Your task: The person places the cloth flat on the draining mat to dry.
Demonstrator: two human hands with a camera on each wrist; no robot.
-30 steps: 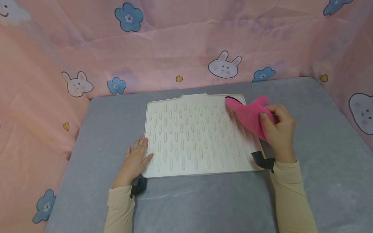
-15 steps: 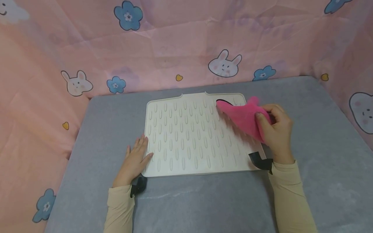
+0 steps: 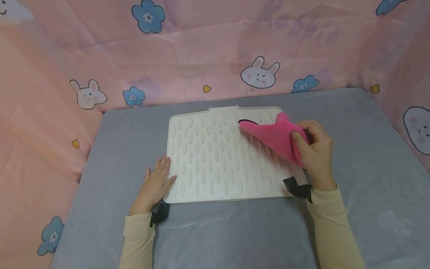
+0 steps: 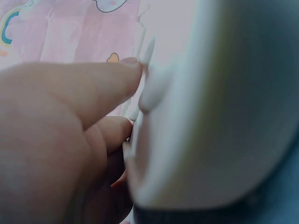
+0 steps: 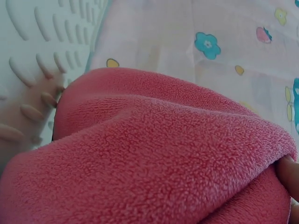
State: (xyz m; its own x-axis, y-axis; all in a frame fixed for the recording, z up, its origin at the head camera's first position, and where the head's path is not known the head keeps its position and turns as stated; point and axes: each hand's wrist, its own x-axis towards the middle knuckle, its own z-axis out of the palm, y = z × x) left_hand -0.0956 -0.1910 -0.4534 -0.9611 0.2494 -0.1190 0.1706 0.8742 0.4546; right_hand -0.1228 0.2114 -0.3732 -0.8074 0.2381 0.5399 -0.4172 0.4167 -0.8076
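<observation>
A cream mat [image 3: 208,157] with rows of raised oval ridges and a low rim lies on the grey table. My left hand [image 3: 154,185] rests at its left edge, fingers straight and spread, thumb over the rim. In the left wrist view the thumb [image 4: 107,81] touches the ridged surface. My right hand [image 3: 315,149] pinches a pink terry cloth [image 3: 272,136] with a dark edge at its far tip. The cloth hangs over the mat's right half and casts a shadow there. In the right wrist view the folded cloth [image 5: 154,154] covers most of the fingers.
The grey tabletop [image 3: 369,168] surrounds the mat on all sides. Behind and beside it hangs a pink curtain [image 3: 188,56] printed with rabbits and flowers. Black wrist mounts [image 3: 297,188] sit at both cuffs.
My right hand has moved left with the pink cloth, whose tip now reaches farther toward the middle of the mat and slightly nearer. The left hand has stayed in place.
</observation>
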